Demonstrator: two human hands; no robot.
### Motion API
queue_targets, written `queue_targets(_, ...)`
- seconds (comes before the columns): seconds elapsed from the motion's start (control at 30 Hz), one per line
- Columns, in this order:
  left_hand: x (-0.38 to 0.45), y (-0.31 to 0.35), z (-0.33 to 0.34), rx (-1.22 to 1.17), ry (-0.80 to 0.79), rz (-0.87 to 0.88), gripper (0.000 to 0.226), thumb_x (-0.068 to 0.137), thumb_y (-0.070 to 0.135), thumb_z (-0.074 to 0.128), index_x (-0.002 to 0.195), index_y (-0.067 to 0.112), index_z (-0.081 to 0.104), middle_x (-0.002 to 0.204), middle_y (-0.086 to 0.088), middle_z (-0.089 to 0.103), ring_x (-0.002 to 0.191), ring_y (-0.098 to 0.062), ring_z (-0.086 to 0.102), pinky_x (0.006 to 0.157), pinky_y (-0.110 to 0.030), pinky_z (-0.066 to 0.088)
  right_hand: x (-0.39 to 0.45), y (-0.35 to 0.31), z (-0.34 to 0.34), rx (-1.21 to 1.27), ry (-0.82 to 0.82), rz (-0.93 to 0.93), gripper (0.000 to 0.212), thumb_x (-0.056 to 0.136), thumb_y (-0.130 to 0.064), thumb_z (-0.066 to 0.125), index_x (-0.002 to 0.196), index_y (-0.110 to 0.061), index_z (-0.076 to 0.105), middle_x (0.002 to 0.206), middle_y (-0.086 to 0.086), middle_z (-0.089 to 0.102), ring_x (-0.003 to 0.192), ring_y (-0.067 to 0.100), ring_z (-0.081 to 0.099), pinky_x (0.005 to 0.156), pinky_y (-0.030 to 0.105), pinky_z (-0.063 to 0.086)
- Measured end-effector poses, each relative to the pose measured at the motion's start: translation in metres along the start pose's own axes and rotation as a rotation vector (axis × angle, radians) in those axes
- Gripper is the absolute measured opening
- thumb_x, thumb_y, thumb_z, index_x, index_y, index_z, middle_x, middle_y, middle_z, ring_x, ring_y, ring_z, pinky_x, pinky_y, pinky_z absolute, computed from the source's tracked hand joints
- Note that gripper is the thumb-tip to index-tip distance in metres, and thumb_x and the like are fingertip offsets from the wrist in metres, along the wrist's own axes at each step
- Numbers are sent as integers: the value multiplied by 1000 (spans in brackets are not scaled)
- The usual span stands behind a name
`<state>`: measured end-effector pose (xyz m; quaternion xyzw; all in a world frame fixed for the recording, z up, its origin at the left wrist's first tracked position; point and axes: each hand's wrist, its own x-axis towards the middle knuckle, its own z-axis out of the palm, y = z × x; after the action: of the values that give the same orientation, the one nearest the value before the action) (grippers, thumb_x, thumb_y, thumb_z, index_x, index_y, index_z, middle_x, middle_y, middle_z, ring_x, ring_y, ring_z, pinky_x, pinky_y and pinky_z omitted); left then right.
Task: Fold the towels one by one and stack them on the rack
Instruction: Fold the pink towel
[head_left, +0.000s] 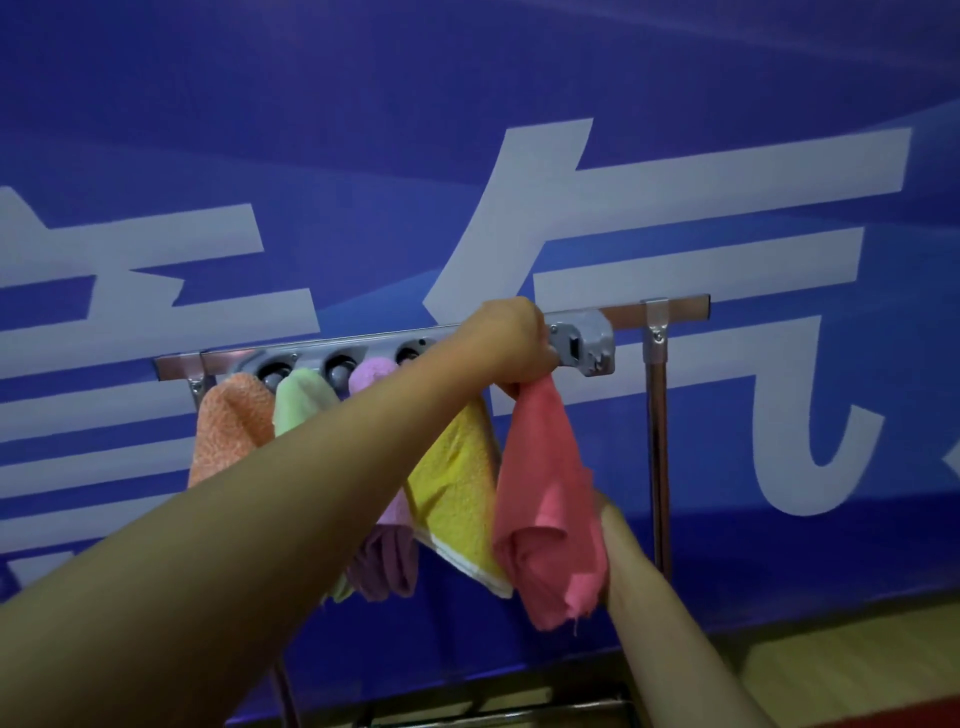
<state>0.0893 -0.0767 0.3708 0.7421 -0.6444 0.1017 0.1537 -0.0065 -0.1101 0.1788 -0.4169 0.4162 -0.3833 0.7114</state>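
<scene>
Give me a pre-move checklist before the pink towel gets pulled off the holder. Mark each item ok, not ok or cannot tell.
1. Left hand grips the top of the pink towel at the grey holder: ok.
2. Right hand on the towel's lower part: cannot tell, the towel hides the fingers.
3. Towel already free of its slot: cannot tell, the left hand covers it.
4. Yellow towel hangs close beside it and may get dragged: not ok.
5. Orange towel, green towel and purple towel hang away from the grip: ok.
</scene>
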Motion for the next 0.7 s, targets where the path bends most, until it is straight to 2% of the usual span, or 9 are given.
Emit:
queue_targets(0.1, -2, -11, 0, 5, 78, 77, 29, 93, 39, 72, 104, 12, 75, 100, -9, 78, 96, -25, 70, 85, -38, 59, 5, 11, 3, 48, 22, 17, 33, 110, -24, 43, 87, -8, 59, 79, 11, 57, 72, 23, 53, 62, 34, 41)
queue_targets(0.17, -4, -15, -4, 28, 73, 148, 27, 92, 40, 75, 100, 15, 79, 97, -5, 78, 95, -22, 70, 84, -35, 57, 7, 15, 4, 106, 32, -10, 32, 108, -26, 46, 87, -9, 61, 76, 10, 59, 71, 23, 54, 60, 34, 42)
queue_targets(0.3, -4, -23, -12, 17, -11, 186, 21, 91, 39, 78, 100, 21, 83, 93, 2, 80, 91, -14, 72, 88, -37, 59, 8, 22, -1, 86, 66, -48, 32, 107, -26, 52, 81, -11, 64, 53, 2, 55, 55, 19, 52, 46, 24, 45)
queue_targets(0.33, -3, -25, -13, 16, -17, 188, 21, 91, 38, 78, 101, 21, 83, 93, 2, 80, 91, -14, 73, 89, -37, 59, 6, 23, -1, 76, 67, -46, 31, 106, -28, 54, 82, -11, 65, 54, 1, 53, 53, 18, 51, 46, 22, 45)
queue_targets(0.47, -1, -20, -9, 82, 2, 202, 23, 91, 37, 78, 104, 18, 83, 97, -1, 80, 91, -18, 70, 88, -38, 58, -9, 25, 0, 98, 98, -56, 29, 101, -33, 61, 82, -13, 70, 65, 5, 58, 63, 23, 56, 69, 37, 47)
queue_targets(0.53, -1, -17, -6, 110, 8, 195, 23, 93, 35, 76, 105, 16, 83, 99, -5, 79, 95, -22, 69, 87, -37, 57, -14, 26, 0, 97, 103, -51, 27, 102, -30, 60, 85, -12, 71, 71, 8, 62, 70, 26, 60, 73, 39, 49)
queue_targets(0.63, -4, -12, -1, 118, 15, 166, 27, 97, 33, 70, 107, 10, 80, 102, -13, 76, 99, -29, 67, 86, -40, 57, -19, 32, -4, 89, 76, -59, 26, 105, -24, 55, 90, -9, 70, 71, 8, 63, 67, 23, 61, 61, 29, 51)
queue_targets(0.7, -7, -10, 1, 127, 5, 140, 28, 100, 30, 64, 111, 7, 77, 105, -16, 74, 101, -31, 66, 86, -42, 56, -26, 32, -4, 123, 57, -51, 24, 104, -23, 56, 94, -7, 70, 74, 8, 66, 69, 23, 62, 58, 29, 51)
